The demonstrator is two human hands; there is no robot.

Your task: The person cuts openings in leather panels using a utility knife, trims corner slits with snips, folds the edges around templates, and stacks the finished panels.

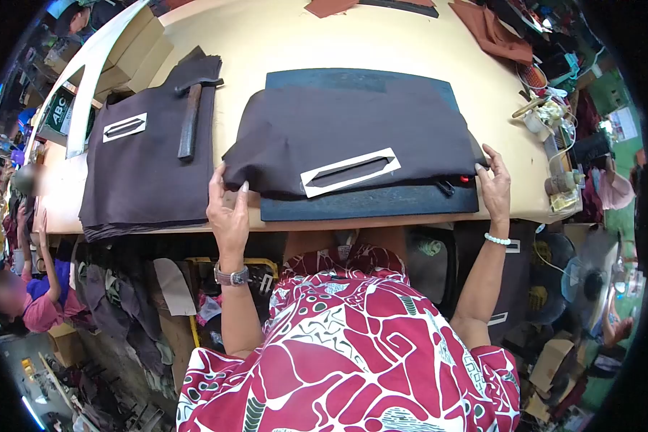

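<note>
A dark brown fabric piece (353, 122) lies over a dark blue-black board (367, 207) on the table in front of me. My left hand (229, 212) grips its near left corner between thumb and fingers, and the cloth bunches there. On the opposite side my right hand (494, 189) pinches the near right corner. A white paper strip (312, 184) with a long pointed dark slot sits near the cloth's front edge. Close to the right hand, a small red and black object (464, 178) partly shows from under the fabric.
Left of the board, a stack of similar brown pieces (140, 176) carries a hammer (189, 126) and another slotted strip (124, 128). Cardboard boxes (133, 54) stand behind. Reddish-brown material (493, 32) and assorted supplies (540, 119) line the right side. Another person (47, 299) is at the left.
</note>
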